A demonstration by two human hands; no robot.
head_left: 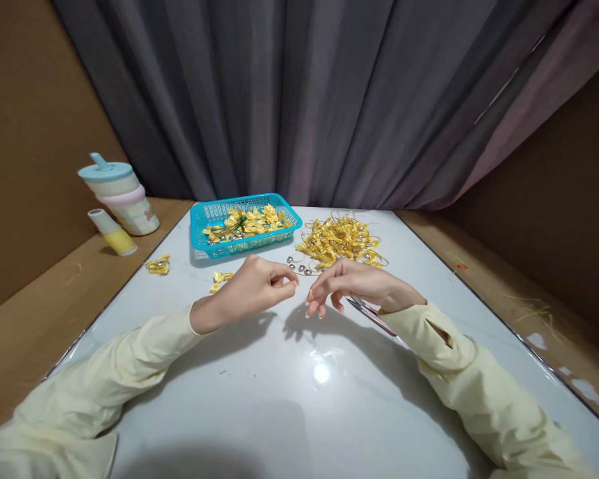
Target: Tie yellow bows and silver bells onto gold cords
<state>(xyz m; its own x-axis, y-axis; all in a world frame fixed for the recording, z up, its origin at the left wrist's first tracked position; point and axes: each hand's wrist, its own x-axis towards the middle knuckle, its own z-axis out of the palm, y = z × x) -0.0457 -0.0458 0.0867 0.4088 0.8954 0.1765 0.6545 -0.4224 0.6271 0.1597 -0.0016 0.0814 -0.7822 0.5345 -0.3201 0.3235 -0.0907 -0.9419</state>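
My left hand (254, 287) hovers above the white table, thumb and index finger pinched together. Whatever may lie in that pinch is too small to make out. A short gap away, my right hand (352, 283) has its thumb and index fingertips close together, the other fingers hanging loosely; any thing between the tips is hidden. Just beyond the hands lie several small silver bells (302, 269). Behind my right hand is a heap of yellow ribbon bows on thin cords (339, 239). Scissors (372, 315) lie partly under my right wrist. A yellow bow (220, 281) lies beside my left hand.
A blue plastic basket (196, 229) with yellow bows stands at the back left. Another bow (158, 265) lies at the table's left edge. Left of the table (259, 412) stand a lidded cup (124, 199) and a yellow-white bottle (114, 234). A grey curtain (299, 100) hangs behind.
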